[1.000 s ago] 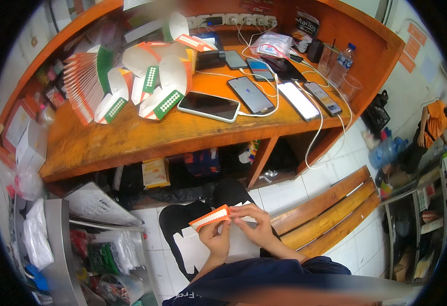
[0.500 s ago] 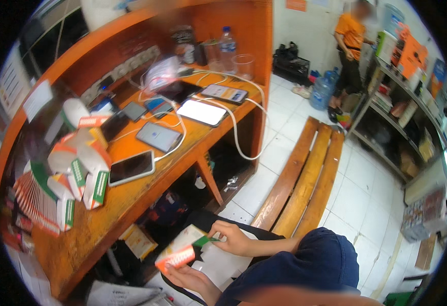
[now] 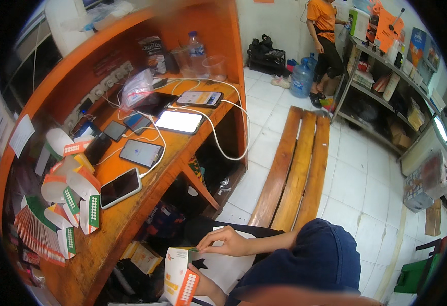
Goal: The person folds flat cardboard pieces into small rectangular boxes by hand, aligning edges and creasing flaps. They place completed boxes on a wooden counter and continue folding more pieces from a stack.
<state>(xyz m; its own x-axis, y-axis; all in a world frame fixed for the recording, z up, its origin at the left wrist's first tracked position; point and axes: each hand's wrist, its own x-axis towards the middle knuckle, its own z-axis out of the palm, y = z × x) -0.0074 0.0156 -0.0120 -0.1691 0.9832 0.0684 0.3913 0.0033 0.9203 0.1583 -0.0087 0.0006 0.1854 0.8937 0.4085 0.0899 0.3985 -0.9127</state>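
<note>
Head view, seated at orange counter [image 3: 131, 224]. Both hands on one small carton [image 3: 180, 278], white with orange panel and a green-edged flap, held over the lap just below the counter edge. Left hand [image 3: 205, 288] mostly hidden behind the carton; it appears to support it from underneath, closure of fingers cannot be told. Right hand [image 3: 228, 242] lies across the carton's top, fingertips pinched shut on the green flap.

Judgement on the step: the carton is being folded into shape. To do it well, keep the lower hand steady as a brace, press the flap along its crease rather than mid-panel, and keep the walls square.

Packages and labels: folded white-orange-green cartons [image 3: 75, 196] stand loosely on the counter's near left; a fanned stack of flat blanks [image 3: 37, 232] sits beyond them at the left rim. White paper slip [image 3: 20, 135] on the orange back wall. Clear plastic bag [image 3: 136, 86] near the phones [image 3: 141, 153]. Coloured boxes [image 3: 387, 23] on the far shelf
</note>
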